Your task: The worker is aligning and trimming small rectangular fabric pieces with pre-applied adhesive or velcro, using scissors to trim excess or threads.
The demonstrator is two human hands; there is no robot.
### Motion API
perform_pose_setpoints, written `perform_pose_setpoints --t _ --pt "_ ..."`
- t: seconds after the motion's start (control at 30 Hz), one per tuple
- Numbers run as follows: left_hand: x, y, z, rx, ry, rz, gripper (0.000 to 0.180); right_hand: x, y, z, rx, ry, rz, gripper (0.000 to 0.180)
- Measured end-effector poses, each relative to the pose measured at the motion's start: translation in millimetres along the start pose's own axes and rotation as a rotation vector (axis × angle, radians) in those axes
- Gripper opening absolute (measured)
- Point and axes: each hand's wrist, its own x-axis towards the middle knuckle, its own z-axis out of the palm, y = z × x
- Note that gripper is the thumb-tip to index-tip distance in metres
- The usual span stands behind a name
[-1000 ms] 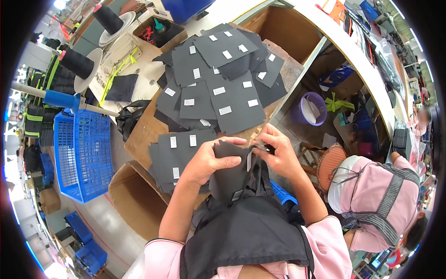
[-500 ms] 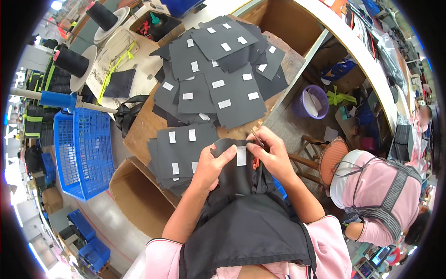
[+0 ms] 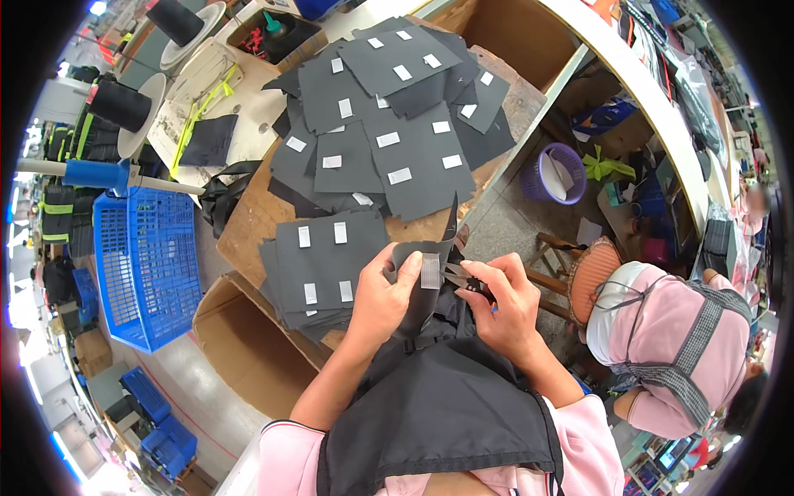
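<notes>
My left hand point(image 3: 382, 296) is closed on a black fabric piece point(image 3: 418, 312), its thumb on top, just left of a white rectangular patch point(image 3: 431, 271). The piece is bent, and one corner sticks up beyond the patch. A pair of thread snips point(image 3: 460, 277) is in my right hand point(image 3: 509, 307), with the blades pointing left at the patch's right edge. Whether the blades touch the fabric I cannot tell. Ahead on the wooden board lies a pile of similar black pieces point(image 3: 422, 178) with white patches, and a smaller stack point(image 3: 322, 263) sits left of my hands.
An open cardboard box point(image 3: 248, 351) stands by the board's lower left, near a blue plastic basket point(image 3: 145, 269). Black thread cones point(image 3: 120, 106) are at upper left. On the right are a purple bin point(image 3: 552, 175), a stool point(image 3: 589, 281) and another person point(image 3: 678, 347) in pink.
My right fingers have come off the fabric's edge beside the patch and moved down and right. The snips now point toward the patch. My left hand keeps its hold, and the fabric has tilted.
</notes>
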Motion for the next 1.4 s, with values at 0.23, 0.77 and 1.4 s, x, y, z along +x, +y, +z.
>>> perform_pose_setpoints --t 0.23,0.77,1.4 --pt "-1 4 3 0.174 0.033 0.084 0.020 4 -1 0 -0.093 -0.006 -0.050 0.035" --pt "-2 -2 -8 0.264 -0.031 0.081 0.013 1 6 -7 -0.008 -0.063 -0.070 0.034" --pt "-4 18 24 -0.046 0.093 -0.222 0.019 10 32 20 -0.077 0.185 -0.405 0.014"
